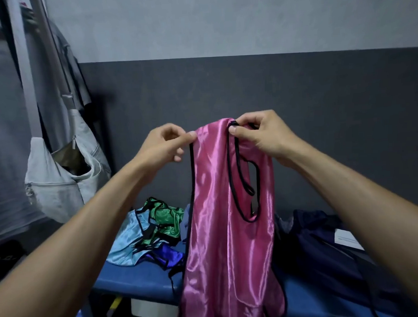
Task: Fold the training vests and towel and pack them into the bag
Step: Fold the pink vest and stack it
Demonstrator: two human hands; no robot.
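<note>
We are pinching the pink training vest (226, 229) with left hand (165, 146) and right hand (257, 134); it is hanging lengthwise downward, shoulder straps up.

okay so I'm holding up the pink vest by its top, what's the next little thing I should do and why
Probably bring your two hands together to fold it lengthwise. The left hand and right hand pinch the pink vest at its shoulders, and it hangs free above the blue bench, so halving it in the air is easy.
</note>
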